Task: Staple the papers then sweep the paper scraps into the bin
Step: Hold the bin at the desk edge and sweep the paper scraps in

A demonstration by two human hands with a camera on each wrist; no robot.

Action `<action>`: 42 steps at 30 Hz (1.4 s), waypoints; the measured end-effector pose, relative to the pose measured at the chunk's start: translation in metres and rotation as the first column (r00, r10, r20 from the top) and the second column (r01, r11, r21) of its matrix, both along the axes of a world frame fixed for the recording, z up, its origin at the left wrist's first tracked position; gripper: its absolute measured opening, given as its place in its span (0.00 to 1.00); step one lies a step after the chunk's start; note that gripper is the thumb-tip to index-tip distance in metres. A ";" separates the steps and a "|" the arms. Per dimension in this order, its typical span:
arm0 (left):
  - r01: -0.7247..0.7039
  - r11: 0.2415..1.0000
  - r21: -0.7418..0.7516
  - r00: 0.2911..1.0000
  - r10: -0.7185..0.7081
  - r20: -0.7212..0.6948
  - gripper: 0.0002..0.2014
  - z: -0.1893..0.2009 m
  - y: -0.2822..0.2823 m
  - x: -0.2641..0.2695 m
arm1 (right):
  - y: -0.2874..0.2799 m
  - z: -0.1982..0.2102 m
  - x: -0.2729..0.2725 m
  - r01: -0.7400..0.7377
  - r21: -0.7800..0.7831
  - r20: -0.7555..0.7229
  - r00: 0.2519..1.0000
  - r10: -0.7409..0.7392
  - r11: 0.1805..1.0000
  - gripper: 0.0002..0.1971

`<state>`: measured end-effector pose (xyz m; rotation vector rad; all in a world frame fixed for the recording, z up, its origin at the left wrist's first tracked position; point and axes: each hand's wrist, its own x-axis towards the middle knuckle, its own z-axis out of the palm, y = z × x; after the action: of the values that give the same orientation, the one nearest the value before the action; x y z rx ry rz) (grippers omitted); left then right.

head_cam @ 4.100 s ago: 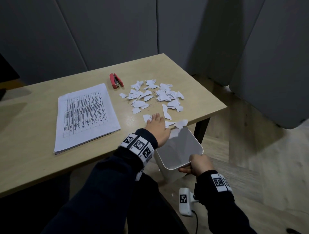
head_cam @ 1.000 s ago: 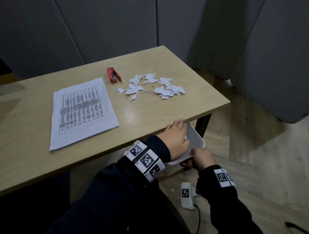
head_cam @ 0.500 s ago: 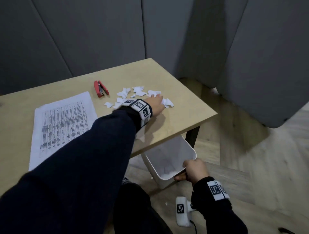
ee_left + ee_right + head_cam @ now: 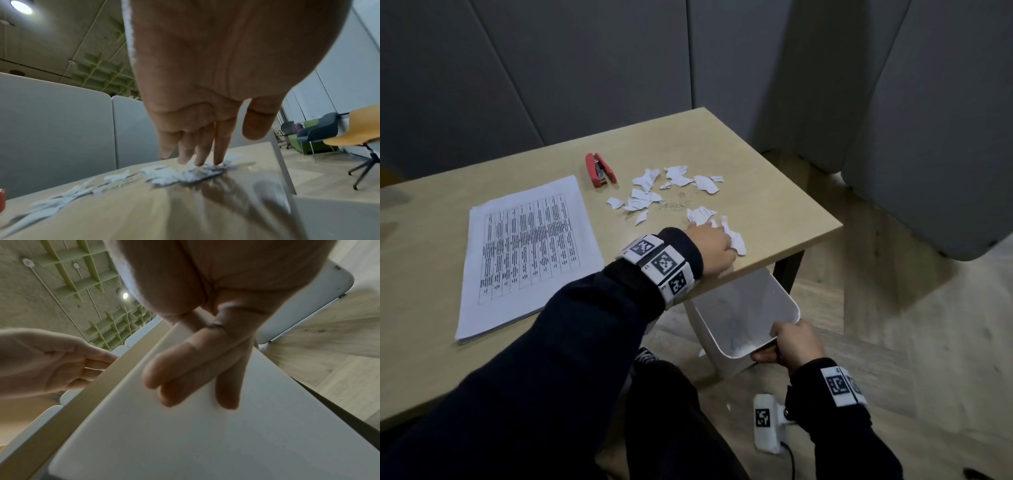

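Observation:
White paper scraps (image 4: 671,188) lie scattered on the wooden table (image 4: 774,192), right of a red stapler (image 4: 599,170). My left hand (image 4: 714,243) lies flat with straight fingers on a small bunch of scraps (image 4: 734,238) near the table's front right edge; in the left wrist view its fingertips (image 4: 197,160) press on the scraps (image 4: 180,174). Below the edge, my right hand (image 4: 789,342) grips the rim of a white bin (image 4: 726,308), tilted under the table edge. In the right wrist view its fingers (image 4: 189,369) lie against the bin wall (image 4: 205,434). Some scraps lie inside the bin.
A stack of printed papers (image 4: 527,250) lies on the left part of the table. A black table leg (image 4: 787,270) stands just behind the bin. Grey partition panels (image 4: 928,120) close off the back and right. Wooden floor (image 4: 928,342) spreads to the right.
My left hand went from the bin's edge out to the scrap pile, then dragged a bunch of scraps back toward the front edge. The right hand kept holding the bin below.

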<state>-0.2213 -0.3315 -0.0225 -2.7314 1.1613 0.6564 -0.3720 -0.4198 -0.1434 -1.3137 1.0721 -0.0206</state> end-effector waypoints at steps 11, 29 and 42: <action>-0.089 0.996 -0.009 0.996 0.089 -0.028 0.24 0.002 -0.012 0.031 | 0.002 0.004 0.000 -0.023 -0.001 -0.021 1.000 0.023 1.000 0.16; 0.066 0.977 -0.201 0.983 -0.098 -0.153 0.28 -0.016 0.024 -0.078 | 0.013 0.017 -0.008 0.000 -0.001 -0.015 1.000 0.000 1.000 0.10; -0.323 0.946 -0.002 0.936 0.320 0.148 0.24 0.025 0.051 0.107 | 0.011 0.014 0.001 -0.018 -0.029 -0.005 1.000 0.018 0.999 0.11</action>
<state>-0.1142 -0.2806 0.0022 -2.9194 0.6768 0.4827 -0.3707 -0.4091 -0.1294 -1.3501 1.0673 -0.0191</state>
